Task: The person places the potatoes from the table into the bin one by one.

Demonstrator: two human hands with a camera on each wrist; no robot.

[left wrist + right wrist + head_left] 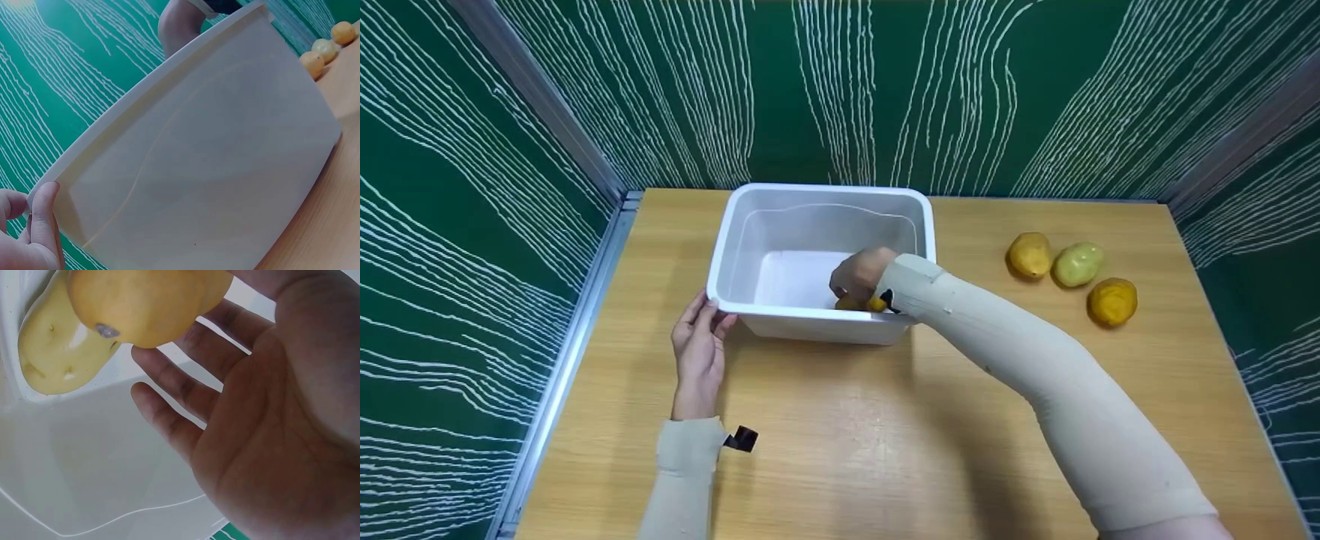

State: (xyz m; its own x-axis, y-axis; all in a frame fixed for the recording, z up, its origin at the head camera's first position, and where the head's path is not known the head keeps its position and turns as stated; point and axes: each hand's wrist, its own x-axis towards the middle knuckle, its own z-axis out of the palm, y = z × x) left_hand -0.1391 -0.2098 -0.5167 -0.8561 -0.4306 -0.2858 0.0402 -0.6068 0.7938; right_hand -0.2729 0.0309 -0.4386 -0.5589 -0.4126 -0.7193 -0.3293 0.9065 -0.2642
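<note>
A white plastic bin (pixel 810 324) stands on the wooden table. My left hand (pixel 701 352) pinches its near left corner; in the left wrist view the fingers of that hand (pixel 34 230) clasp the rim. My right hand (pixel 862 274) reaches down inside the bin at its right side. In the right wrist view its fingers (pixel 197 391) curve round an orange-yellow fruit (pixel 146 304), and a paler yellow fruit (pixel 64 349) lies beside it in the bin's corner. The head view shows only parts of these fruits, partly hidden by the hand and the rim.
On the table to the right of the bin lie a yellow fruit (pixel 1030 256), a pale green one (pixel 1078 264) and an orange-yellow one (pixel 1112 302). Green walls with white wavy lines enclose the table (pixel 825 450) at the back and sides.
</note>
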